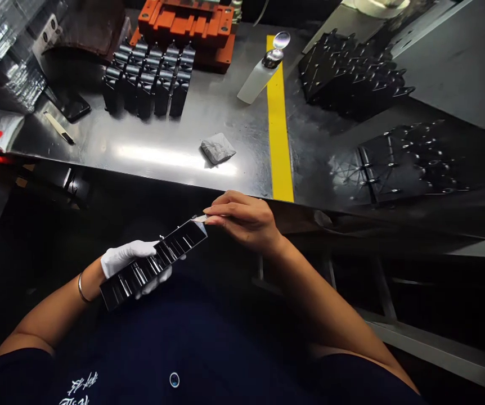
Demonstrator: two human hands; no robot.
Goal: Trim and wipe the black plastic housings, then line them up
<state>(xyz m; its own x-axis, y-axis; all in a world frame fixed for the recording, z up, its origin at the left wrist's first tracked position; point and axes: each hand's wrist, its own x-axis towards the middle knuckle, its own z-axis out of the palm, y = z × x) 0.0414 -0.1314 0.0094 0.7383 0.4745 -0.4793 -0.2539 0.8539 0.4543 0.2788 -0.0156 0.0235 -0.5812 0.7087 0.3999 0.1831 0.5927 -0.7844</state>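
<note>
White-gloved left hand (126, 257) is wrapped around a long black slotted part (153, 263), held just off the table (175, 129). Bare right hand (246, 219) has thumb and fingers pinched on a tiny pale scrap (201, 219) at the part's upper end. Further out there's a crumpled wad (218, 148), yellow stripe (280, 135), white bottle (256, 81), then rows of black pieces (149, 79) near an orange block (185, 27).

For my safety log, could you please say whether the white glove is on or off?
On: the white glove covers the left hand, which holds a black part; the right hand is bare.
</note>
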